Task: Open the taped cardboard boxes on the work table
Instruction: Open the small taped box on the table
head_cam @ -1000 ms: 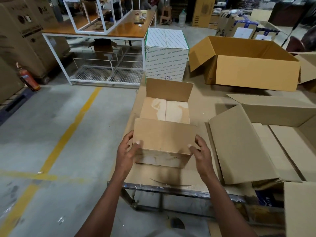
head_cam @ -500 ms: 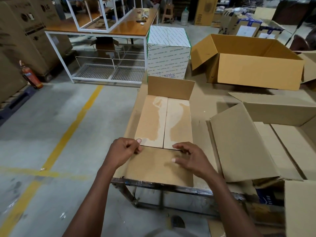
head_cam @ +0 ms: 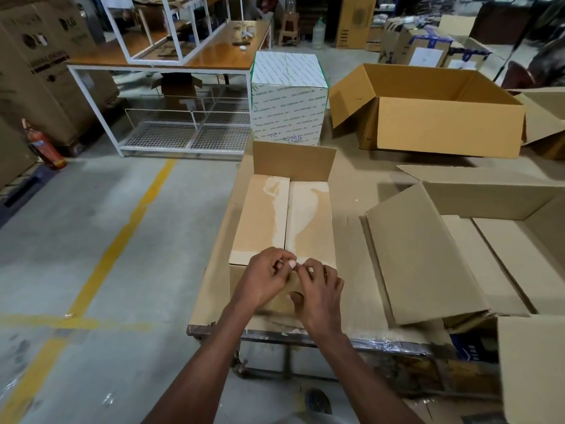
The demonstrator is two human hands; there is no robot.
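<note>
Grey concrete floor point(head_cam: 91, 228) with yellow painted lines to the left of the small carton. Cardboard-covered tabletop point(head_cam: 351, 191) beneath it, metal edge at the near side. Far right of the carton, a large open yellow-brown box point(head_cam: 440, 127). Near right, a flattened brown carton point(head_cam: 422, 258) with flaps spread. Beyond the carton, a white printed box point(head_cam: 289, 99), and left of that a white-framed workbench point(head_cam: 195, 59) with wire mesh below. Far left, tall printed cartons point(head_cam: 39, 71) and a red fire extinguisher point(head_cam: 46, 145). Small carton point(head_cam: 284, 218) at the tabletop's near left edge, top flaps meeting at a centre seam, far flap upright. At its near edge, left grip point(head_cam: 263, 280) and right grip point(head_cam: 321, 289), fingers curled, apparently pinching something at the seam; cannot tell what.
</note>
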